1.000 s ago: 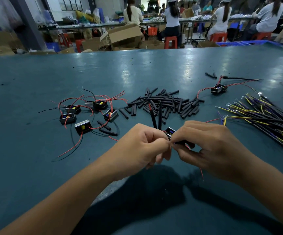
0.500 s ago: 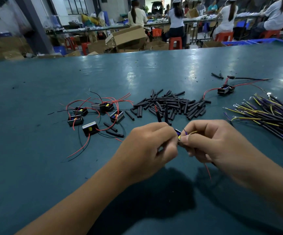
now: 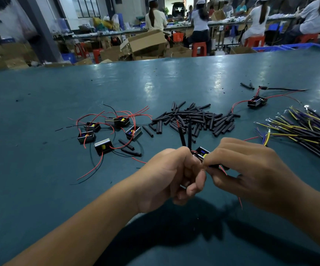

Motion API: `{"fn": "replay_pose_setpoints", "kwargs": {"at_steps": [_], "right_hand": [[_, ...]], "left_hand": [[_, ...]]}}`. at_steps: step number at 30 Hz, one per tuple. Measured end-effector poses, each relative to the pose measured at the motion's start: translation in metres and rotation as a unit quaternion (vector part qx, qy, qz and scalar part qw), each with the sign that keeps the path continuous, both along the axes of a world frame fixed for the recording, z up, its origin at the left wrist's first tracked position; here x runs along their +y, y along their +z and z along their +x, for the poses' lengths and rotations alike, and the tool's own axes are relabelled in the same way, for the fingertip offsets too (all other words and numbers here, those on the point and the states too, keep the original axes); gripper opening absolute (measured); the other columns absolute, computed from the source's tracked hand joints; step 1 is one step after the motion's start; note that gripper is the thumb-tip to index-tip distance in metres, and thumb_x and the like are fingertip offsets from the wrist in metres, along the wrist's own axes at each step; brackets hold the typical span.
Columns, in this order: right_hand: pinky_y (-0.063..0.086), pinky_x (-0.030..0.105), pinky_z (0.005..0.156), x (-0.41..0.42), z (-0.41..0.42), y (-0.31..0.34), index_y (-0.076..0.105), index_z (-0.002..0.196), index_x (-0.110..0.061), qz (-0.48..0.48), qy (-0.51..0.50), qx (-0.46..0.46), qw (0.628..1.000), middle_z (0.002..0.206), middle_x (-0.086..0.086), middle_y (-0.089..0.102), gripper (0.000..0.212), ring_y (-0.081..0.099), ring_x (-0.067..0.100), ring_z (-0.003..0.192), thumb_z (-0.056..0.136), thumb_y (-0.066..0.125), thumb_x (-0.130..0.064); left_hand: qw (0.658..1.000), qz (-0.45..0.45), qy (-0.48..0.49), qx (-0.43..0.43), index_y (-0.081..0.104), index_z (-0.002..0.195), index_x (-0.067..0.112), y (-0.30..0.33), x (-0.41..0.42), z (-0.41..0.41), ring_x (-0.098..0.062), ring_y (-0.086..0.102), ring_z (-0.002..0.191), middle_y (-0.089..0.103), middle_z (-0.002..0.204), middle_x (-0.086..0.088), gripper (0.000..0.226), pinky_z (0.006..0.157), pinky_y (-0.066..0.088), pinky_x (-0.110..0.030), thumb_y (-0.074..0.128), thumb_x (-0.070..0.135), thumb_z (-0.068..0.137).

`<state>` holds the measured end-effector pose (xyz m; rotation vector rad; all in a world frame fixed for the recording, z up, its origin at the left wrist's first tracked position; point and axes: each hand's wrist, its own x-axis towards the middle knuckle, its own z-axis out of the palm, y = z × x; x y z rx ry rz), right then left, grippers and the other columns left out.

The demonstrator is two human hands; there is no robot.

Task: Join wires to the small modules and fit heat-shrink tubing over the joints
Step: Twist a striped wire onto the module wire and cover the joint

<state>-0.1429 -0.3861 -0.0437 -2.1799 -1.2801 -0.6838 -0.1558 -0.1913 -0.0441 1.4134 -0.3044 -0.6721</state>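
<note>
Currently my left hand (image 3: pixel 171 174) and right hand (image 3: pixel 245 169) both pinch one small module (image 3: pixel 203 153) above the table (image 3: pixel 40 189), fingers curled around it and its leads. Two tubing pieces (image 3: pixel 185 134) stand up from my left grip. Risk, as I judge it: a sleeve slides off its wire if my pinch loosens, or the thin red lead (image 3: pixel 240 202) kinks under strain.

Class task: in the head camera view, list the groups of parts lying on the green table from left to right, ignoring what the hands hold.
cluster of small modules → pile of heat-shrink tubes → lone module → bundle of wires
</note>
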Motion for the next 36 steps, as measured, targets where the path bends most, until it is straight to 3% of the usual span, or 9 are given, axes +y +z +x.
{"fn": "replay_pose_setpoints", "kwargs": {"at_steps": [9, 15, 20, 24, 26, 28, 32, 34, 36], "right_hand": [[0.037, 0.022, 0.062, -0.002, -0.001, 0.004, 0.069, 0.082, -0.004, -0.026, 0.001, -0.006, 1.0, 0.07, 0.0, 0.055, 0.02, 0.043, 0.015, 0.066, 0.093, 0.055, -0.013], [0.04, 0.025, 0.056, -0.002, -0.002, 0.002, 0.068, 0.079, -0.013, -0.032, -0.008, 0.06, 0.998, 0.067, -0.009, 0.053, 0.009, 0.045, 0.009, 0.06, 0.086, 0.063, -0.016], [0.031, 0.018, 0.046, 0.003, -0.006, 0.003, 0.066, 0.07, -0.02, 0.097, -0.041, 0.325, 0.94, 0.053, 0.001, 0.055, 0.009, 0.039, 0.004, 0.047, 0.079, 0.066, -0.021], [0.026, 0.015, 0.039, 0.007, -0.005, 0.006, 0.063, 0.062, -0.017, 0.201, -0.012, 0.586, 0.785, 0.054, 0.005, 0.053, 0.026, 0.035, 0.009, 0.043, 0.085, 0.064, -0.006], [0.024, 0.013, 0.037, 0.007, -0.006, 0.008, 0.061, 0.063, -0.016, 0.226, 0.012, 0.656, 0.72, 0.056, 0.005, 0.049, 0.018, 0.033, 0.008, 0.042, 0.079, 0.065, -0.009], [0.025, 0.014, 0.038, 0.007, -0.006, 0.009, 0.062, 0.064, -0.015, 0.23, 0.025, 0.644, 0.729, 0.056, 0.005, 0.051, 0.014, 0.033, 0.009, 0.044, 0.078, 0.065, -0.013], [0.035, 0.015, 0.049, 0.001, -0.003, 0.004, 0.066, 0.073, -0.016, 0.151, -0.019, 0.385, 0.91, 0.058, -0.001, 0.06, 0.017, 0.045, 0.006, 0.051, 0.089, 0.07, -0.011], [0.038, 0.019, 0.053, -0.003, 0.0, 0.003, 0.067, 0.078, -0.02, 0.081, -0.022, 0.234, 0.968, 0.061, -0.008, 0.057, 0.01, 0.047, 0.006, 0.054, 0.087, 0.067, -0.018], [0.04, 0.018, 0.06, -0.003, 0.001, 0.002, 0.068, 0.084, -0.017, 0.022, -0.003, 0.137, 0.99, 0.07, -0.013, 0.055, 0.007, 0.049, 0.005, 0.062, 0.088, 0.064, -0.019]], "left_hand": [[0.997, 0.027, 0.04, -0.057, 0.058, 0.055, 0.013, 0.002, -0.001, -0.004, -0.013, 0.037, 0.041, 0.048, 0.049, -0.001, 0.03, 0.044, 0.027, -0.02, 0.045, 0.018, 0.082], [0.952, 0.144, 0.072, -0.259, 0.062, 0.06, 0.009, 0.0, -0.001, -0.003, -0.016, 0.041, 0.05, 0.051, 0.053, -0.012, 0.027, 0.048, 0.03, -0.027, 0.047, 0.011, 0.082], [0.795, 0.279, 0.122, -0.525, 0.054, 0.061, 0.002, -0.003, -0.002, -0.004, -0.017, 0.036, 0.05, 0.044, 0.055, -0.008, 0.021, 0.048, 0.026, -0.028, 0.054, 0.008, 0.081], [0.567, 0.368, 0.143, -0.723, 0.055, 0.06, 0.01, -0.006, -0.001, 0.0, -0.022, 0.041, 0.053, 0.047, 0.058, -0.003, 0.019, 0.046, 0.029, -0.029, 0.052, 0.009, 0.079], [0.514, 0.377, 0.161, -0.753, 0.053, 0.06, 0.01, -0.007, -0.001, 0.0, -0.021, 0.039, 0.054, 0.045, 0.059, -0.004, 0.026, 0.046, 0.029, -0.03, 0.044, 0.007, 0.084], [0.578, 0.365, 0.166, -0.71, 0.055, 0.062, 0.009, -0.007, -0.001, -0.003, -0.019, 0.039, 0.056, 0.047, 0.06, -0.002, 0.025, 0.046, 0.033, -0.031, 0.046, 0.012, 0.084], [0.927, 0.164, 0.103, -0.321, 0.063, 0.061, 0.008, -0.004, -0.003, -0.002, -0.019, 0.047, 0.051, 0.055, 0.055, -0.008, 0.036, 0.048, 0.037, -0.032, 0.042, 0.031, 0.08], [0.995, 0.031, 0.047, -0.087, 0.063, 0.058, 0.01, -0.003, -0.003, -0.001, -0.018, 0.045, 0.048, 0.052, 0.053, -0.007, 0.038, 0.048, 0.035, -0.027, 0.037, 0.029, 0.078], [0.999, -0.038, 0.011, 0.014, 0.061, 0.058, 0.01, -0.006, -0.003, 0.0, -0.016, 0.04, 0.045, 0.048, 0.052, -0.006, 0.04, 0.048, 0.034, -0.024, 0.035, 0.031, 0.08]]}}
